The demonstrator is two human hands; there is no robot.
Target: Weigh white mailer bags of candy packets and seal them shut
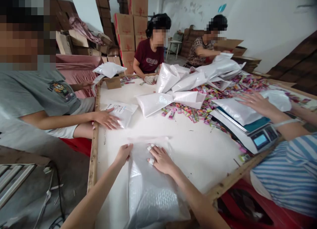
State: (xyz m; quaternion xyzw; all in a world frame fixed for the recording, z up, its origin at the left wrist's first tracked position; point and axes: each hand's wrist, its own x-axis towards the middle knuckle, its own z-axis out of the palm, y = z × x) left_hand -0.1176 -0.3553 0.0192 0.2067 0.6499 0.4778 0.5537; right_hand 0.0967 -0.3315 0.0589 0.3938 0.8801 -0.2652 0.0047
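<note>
A whitish plastic mailing bag (156,189), bulging with its contents, lies in front of me at the near edge of the table. My left hand (125,154) pinches its upper left corner, fingers closed on the plastic. Spread across the upper part of the bag is my right hand (160,159), palm down, with white tape wrapped on some fingertips. The bag's far end lies flat just beyond my hands. What the bag contains cannot be made out.
Filled white bags (155,101) and a heap of colourful small packets (193,113) lie across the table (198,146). At right, a co-worker's hand rests on a bag on a digital scale (260,139). At left, another co-worker touches a labelled bag (123,111). Two people work at the back.
</note>
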